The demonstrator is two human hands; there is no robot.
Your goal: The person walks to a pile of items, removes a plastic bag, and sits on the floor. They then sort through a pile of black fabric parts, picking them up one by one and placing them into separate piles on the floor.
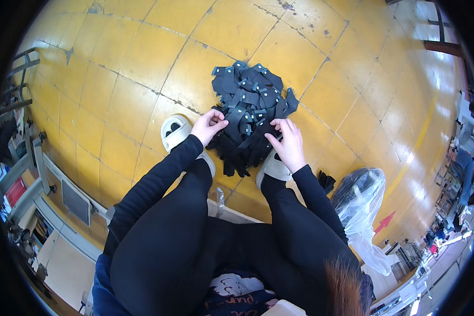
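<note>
A heap of black fabric pieces (246,97) lies on the floor between my feet. Many of the pieces carry small white and teal tags, and strips hang loose at the near end. At the heap's left edge is my left hand (209,127), its fingers curled and closed on the border of a black fabric piece (236,117). Opposite it, my right hand (289,143) reaches over the right edge, thumb and forefinger apart, with the fingertips at the dark cloth. Whether those fingertips touch the cloth I cannot make out.
My light shoes (176,131) flank the heap. To the right lie a small black bundle (326,182) and a clear plastic bag (359,203) with dark contents. A metal frame (34,181) stands at the left. Yellow tiled floor (126,58) stretches ahead, with a red arrow (385,221) at right.
</note>
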